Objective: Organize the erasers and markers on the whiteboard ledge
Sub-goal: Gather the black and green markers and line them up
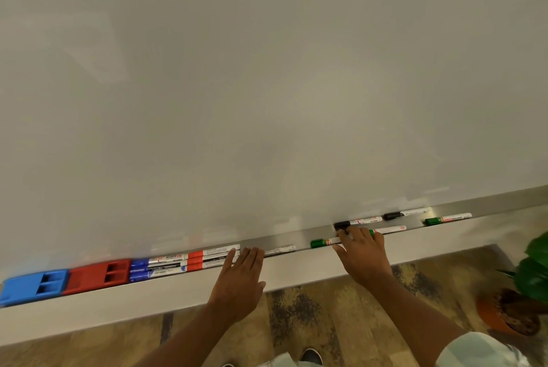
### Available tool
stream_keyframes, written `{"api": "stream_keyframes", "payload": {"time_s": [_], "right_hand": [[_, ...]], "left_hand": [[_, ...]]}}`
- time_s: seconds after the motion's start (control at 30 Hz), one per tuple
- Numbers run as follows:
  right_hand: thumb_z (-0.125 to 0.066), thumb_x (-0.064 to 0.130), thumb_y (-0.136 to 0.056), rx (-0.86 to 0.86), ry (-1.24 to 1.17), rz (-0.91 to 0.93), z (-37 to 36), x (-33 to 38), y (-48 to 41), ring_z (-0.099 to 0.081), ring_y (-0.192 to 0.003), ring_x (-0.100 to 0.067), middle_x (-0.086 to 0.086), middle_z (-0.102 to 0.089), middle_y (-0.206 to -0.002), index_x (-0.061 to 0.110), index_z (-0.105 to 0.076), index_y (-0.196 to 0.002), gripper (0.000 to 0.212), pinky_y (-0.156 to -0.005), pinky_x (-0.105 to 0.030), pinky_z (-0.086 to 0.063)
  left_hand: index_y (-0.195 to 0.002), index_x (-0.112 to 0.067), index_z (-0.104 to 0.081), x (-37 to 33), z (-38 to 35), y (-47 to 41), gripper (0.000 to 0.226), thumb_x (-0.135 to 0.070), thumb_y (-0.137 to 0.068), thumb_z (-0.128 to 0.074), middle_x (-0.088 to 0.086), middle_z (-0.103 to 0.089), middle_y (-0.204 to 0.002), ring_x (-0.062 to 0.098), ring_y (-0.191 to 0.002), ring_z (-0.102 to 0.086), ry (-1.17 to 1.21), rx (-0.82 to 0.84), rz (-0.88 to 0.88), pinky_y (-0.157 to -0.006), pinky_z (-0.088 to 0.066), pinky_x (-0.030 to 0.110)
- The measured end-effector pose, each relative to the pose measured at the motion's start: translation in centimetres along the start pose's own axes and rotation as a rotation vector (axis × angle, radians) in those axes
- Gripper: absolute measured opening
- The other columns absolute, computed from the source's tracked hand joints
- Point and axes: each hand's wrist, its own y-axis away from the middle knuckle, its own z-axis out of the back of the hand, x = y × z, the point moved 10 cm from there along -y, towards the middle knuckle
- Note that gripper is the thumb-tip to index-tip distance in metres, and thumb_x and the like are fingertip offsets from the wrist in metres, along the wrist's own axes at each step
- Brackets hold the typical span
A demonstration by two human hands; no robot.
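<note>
At the far left of the ledge point(178, 292) we see a blue eraser point(34, 286), its left end cut off by the frame edge, with a red eraser point(98, 276) touching its right side. Just beside that lie the blue markers point(157, 270), stacked close together, and then the red markers point(213, 257), whose right ends are hidden under our left hand point(241, 274). How many markers each group holds is hard to count, since they overlap.

The left hand lies flat with fingers straight and together, resting on the ledge's front lip and over the red markers' ends, gripping nothing. A white marker body point(280, 249) sticks out to its right; its cap end is hidden behind the fingers, so we cannot tell its colour.

Further right, a green marker point(324, 242) lies on the ledge, its right end covered by our right hand point(363, 251). That hand reaches over the ledge with fingers spread and loosely curved, fingertips touching a black marker point(357, 223) and a second green-capped marker point(388, 230); it is not closed around either one.

Beyond it lie another black marker point(406, 214) and another green marker point(447, 219), apart from the rest. A potted plant point(522, 289) stands on the floor at the right edge, partly cut off.
</note>
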Motion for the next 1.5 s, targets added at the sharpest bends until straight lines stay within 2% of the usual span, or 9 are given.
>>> {"api": "stream_keyframes", "payload": {"time_s": [0.13, 0.3, 0.5, 0.67, 0.77, 1.07, 1.23, 1.4, 1.5], "right_hand": [[-0.04, 0.043, -0.106, -0.061, -0.073, -0.071, 1.4, -1.9, -0.7, -0.057, -0.121, -0.022, 0.003, -0.063, -0.132, 0.025, -0.062, -0.132, 0.038, -0.099, -0.046, -0.04], [-0.048, 0.023, -0.103, -0.056, -0.041, -0.143, 3.1, -5.3, -2.2, -0.056, -0.12, -0.023, 0.004, -0.064, -0.131, 0.027, -0.065, -0.124, 0.027, -0.099, -0.045, -0.037], [-0.053, 0.007, -0.095, 0.005, 0.111, -0.057, 3.1, -6.8, -3.7, -0.057, -0.115, -0.022, 0.006, -0.068, -0.124, 0.03, -0.069, -0.115, 0.034, -0.102, -0.044, -0.038], [-0.059, 0.016, -0.098, 0.029, 0.157, 0.004, 2.5, -6.5, -4.4, -0.056, -0.112, -0.022, 0.005, -0.068, -0.116, 0.03, -0.069, -0.11, 0.02, -0.103, -0.046, -0.039], [-0.065, 0.018, -0.095, 0.029, 0.187, 0.048, 2.5, -6.1, -4.6, -0.056, -0.111, -0.024, 0.003, -0.07, -0.112, 0.027, -0.07, -0.109, 0.017, -0.104, -0.047, -0.038], [-0.067, 0.017, -0.092, 0.0, 0.261, 0.154, 2.3, -5.7, -4.1, -0.057, -0.106, -0.03, -0.005, -0.07, -0.108, 0.018, -0.069, -0.108, 0.016, -0.102, -0.05, -0.037], [-0.065, 0.006, -0.089, -0.199, 0.216, 0.236, 3.1, -5.9, -3.0, -0.058, -0.093, -0.032, -0.009, -0.07, -0.095, 0.013, -0.066, -0.099, 0.012, -0.09, -0.05, -0.043], [-0.04, 0.006, -0.097, -0.405, 0.051, 0.271, 5.1, -6.2, -1.7, -0.054, -0.094, -0.029, -0.004, -0.068, -0.099, 0.018, -0.059, -0.106, 0.024, -0.086, -0.047, -0.038], [-0.046, 0.008, -0.097, -0.429, -0.031, 0.242, 5.5, -5.9, -0.9, -0.056, -0.1, -0.026, 0.001, -0.068, -0.104, 0.023, -0.06, -0.112, 0.025, -0.09, -0.046, -0.037]], "left_hand": [[-0.149, -0.01, -0.059, -0.2, 0.2, 0.2, 0.075, -0.053, -0.089, -0.072, 0.01, -0.064, -0.15, 0.029, -0.139, -0.061, 0.0, -0.004, 0.008, -0.119, -0.032, 0.054], [-0.14, -0.008, -0.068, -0.4, 0.9, 0.4, 0.075, -0.049, -0.079, -0.084, 0.013, -0.07, -0.142, 0.03, -0.132, -0.067, -0.028, -0.041, 0.035, -0.125, -0.009, 0.048], [-0.138, -0.008, -0.069, -1.6, 1.3, -0.2, 0.075, -0.047, -0.076, -0.088, 0.012, -0.07, -0.142, 0.031, -0.133, -0.067, 0.071, -0.026, 0.042, -0.11, -0.048, 0.049], [-0.169, -0.015, -0.019, -2.5, 2.5, -1.2, 0.074, -0.048, -0.108, -0.046, 0.005, -0.014, -0.177, 0.026, -0.165, -0.011, 0.275, -0.086, 0.092, -0.131, 0.001, 0.041], [-0.169, -0.016, -0.014, -3.6, 3.4, -2.1, 0.071, -0.046, -0.11, -0.04, 0.005, -0.012, -0.179, 0.023, -0.166, -0.003, 0.353, -0.13, 0.095, -0.132, 0.004, 0.039], [-0.169, -0.021, -0.017, -6.9, 5.4, -4.8, 0.07, -0.047, -0.109, -0.044, -0.002, -0.019, -0.177, 0.017, -0.165, -0.01, 0.579, -0.152, 0.126, -0.133, -0.006, 0.036], [-0.168, -0.025, -0.022, -8.6, 5.6, -5.8, 0.069, -0.046, -0.109, -0.049, -0.006, -0.025, -0.175, 0.014, -0.162, -0.017, 0.766, -0.149, 0.148, -0.128, -0.009, 0.027], [-0.156, -0.02, -0.05, -10.1, 5.7, -7.7, 0.059, -0.036, -0.103, -0.067, -0.003, -0.058, -0.155, 0.012, -0.139, -0.056, 1.213, -0.122, 0.338, -0.115, -0.041, 0.025], [-0.143, -0.015, -0.064, -11.7, 4.7, -8.8, 0.048, -0.027, -0.097, -0.076, 0.004, -0.075, -0.13, 0.014, -0.118, -0.07, 1.683, -0.049, 0.515, -0.109, -0.054, 0.033]]}}
